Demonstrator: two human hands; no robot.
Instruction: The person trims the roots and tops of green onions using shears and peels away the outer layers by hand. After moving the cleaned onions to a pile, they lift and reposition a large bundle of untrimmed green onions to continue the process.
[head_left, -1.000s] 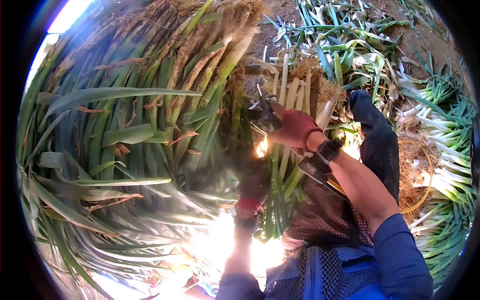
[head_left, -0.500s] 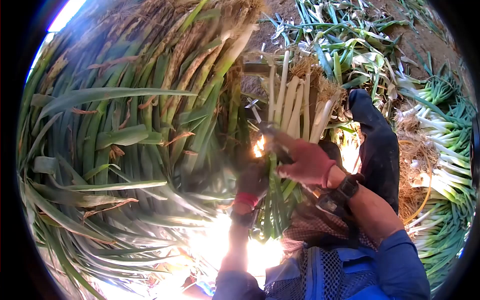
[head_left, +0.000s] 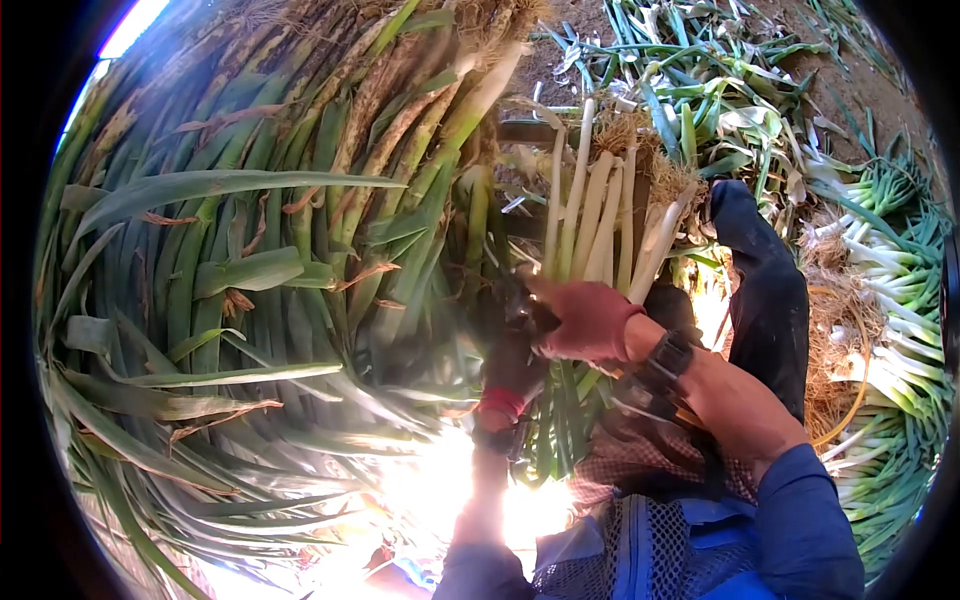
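Observation:
My right hand (head_left: 588, 320), in a dusty red glove, has its fingers curled together and meets my left hand at the middle of the view. What it grips is dark and blurred. My left hand (head_left: 512, 368), in a dark glove with a red cuff, lies in shadow, its fingers too blurred to read. Just beyond both hands lies a bundle of green onions (head_left: 597, 220), white stalks and roots pointing away. Their green leaves (head_left: 545, 430) run back under my hands toward my lap.
A large heap of long green onions (head_left: 240, 270) fills the left side. Trimmed leaves (head_left: 700, 95) litter the soil at the top right. Cleaned green onions (head_left: 885, 290) lie in a row at the far right, beside a yellow hoop (head_left: 862, 370) and my dark-trousered leg (head_left: 765, 290).
My right hand has moved left and slightly down, closing in on my left hand. A bright glint between the hands is gone. The whole view has shifted slightly.

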